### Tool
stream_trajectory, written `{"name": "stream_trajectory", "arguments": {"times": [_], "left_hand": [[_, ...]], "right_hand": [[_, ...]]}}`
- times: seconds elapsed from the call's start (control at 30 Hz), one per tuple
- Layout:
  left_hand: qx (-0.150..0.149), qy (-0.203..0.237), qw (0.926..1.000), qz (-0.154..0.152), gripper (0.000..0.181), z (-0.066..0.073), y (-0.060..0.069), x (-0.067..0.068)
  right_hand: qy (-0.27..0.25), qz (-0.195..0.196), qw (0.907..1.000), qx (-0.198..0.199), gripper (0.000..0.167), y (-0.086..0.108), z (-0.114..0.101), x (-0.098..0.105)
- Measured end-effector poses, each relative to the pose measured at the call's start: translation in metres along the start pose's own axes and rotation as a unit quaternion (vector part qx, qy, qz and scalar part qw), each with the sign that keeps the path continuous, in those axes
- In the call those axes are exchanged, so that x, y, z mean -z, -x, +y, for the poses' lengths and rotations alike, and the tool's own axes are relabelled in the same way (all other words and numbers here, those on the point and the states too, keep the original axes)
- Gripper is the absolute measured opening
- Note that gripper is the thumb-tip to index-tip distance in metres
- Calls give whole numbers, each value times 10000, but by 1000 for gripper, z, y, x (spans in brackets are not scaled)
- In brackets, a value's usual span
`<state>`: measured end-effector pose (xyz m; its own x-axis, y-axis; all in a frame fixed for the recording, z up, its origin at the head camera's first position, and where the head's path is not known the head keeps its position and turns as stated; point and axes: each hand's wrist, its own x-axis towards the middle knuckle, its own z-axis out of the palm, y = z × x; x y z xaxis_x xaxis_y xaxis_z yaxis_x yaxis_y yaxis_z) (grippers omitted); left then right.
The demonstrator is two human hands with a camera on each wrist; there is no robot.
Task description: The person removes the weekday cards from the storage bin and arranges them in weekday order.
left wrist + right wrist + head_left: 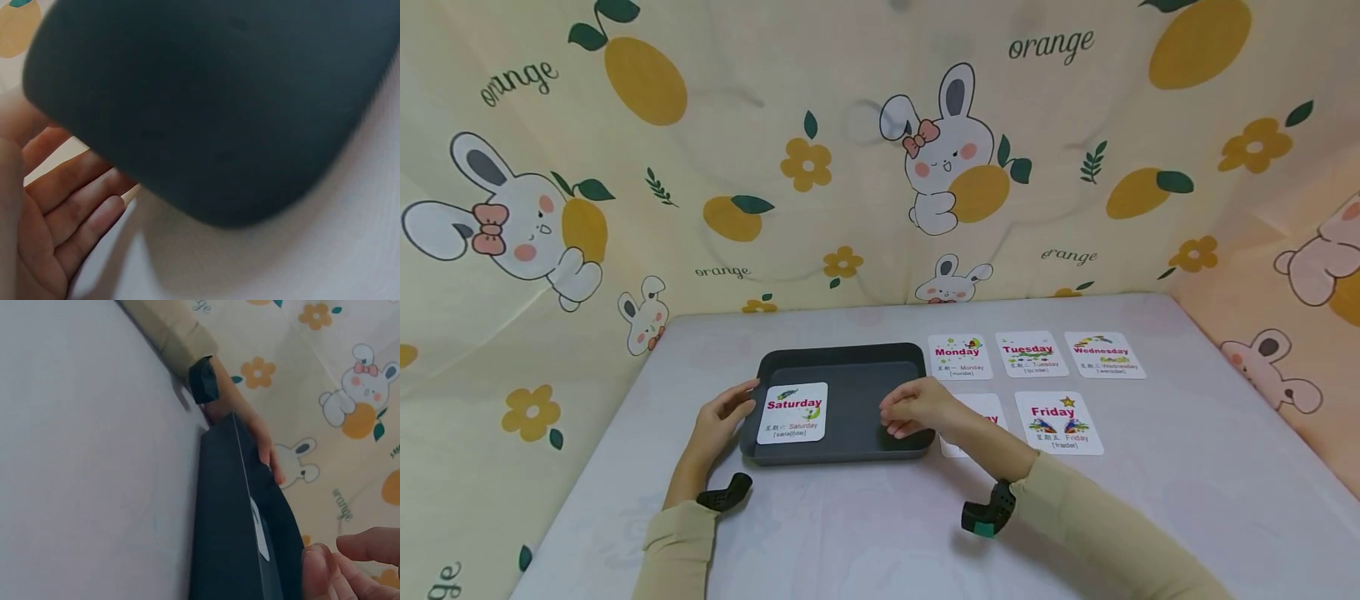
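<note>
A dark grey tray point(850, 451) lies on the table with a white "Saturday" card point(792, 413) in its left half. My left hand point(709, 432) holds the tray's left edge, thumb over the rim; its other fingers run beside and partly behind the tray point(206, 112) in the left wrist view. Over the tray's right part hovers my right hand point(917, 407), its fingers loosely bent. Thumb and fingers of the right hand point(353, 569) stand apart at the tips in the right wrist view, with nothing seen between them.
To the tray's right lie cards: "Monday" point(960, 357), "Tuesday" point(1032, 355) and "Wednesday" point(1105, 356) behind, "Friday" point(1059, 423) in front. Beside Friday, another card point(987, 408) is partly hidden by my right forearm. A printed cloth point(850, 108) hangs behind the table.
</note>
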<state>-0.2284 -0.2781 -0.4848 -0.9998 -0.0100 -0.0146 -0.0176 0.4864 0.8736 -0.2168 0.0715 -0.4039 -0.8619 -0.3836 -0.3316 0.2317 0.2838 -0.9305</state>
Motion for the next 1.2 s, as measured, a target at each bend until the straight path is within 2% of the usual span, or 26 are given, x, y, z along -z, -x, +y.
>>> {"name": "stream_trajectory", "arguments": {"times": [0.3, 0.6, 0.87, 1.2], "left_hand": [[14, 85, 10000, -22, 46, -2, 0, -1], [94, 9, 10000, -33, 46, -2, 0, -1], [112, 154, 9998, -57, 46, 0, 1, 0], [74, 218, 9997, -109, 46, 2, 2, 1]], "right_hand": [[-392, -81, 9992, -7, 30, -15, 3, -15], [-581, 41, 9976, -375, 26, -29, 5, -27], [-987, 101, 9939, -482, 29, -39, 3, -43], [-1398, 432, 9867, -709, 29, -52, 1, -65]]}}
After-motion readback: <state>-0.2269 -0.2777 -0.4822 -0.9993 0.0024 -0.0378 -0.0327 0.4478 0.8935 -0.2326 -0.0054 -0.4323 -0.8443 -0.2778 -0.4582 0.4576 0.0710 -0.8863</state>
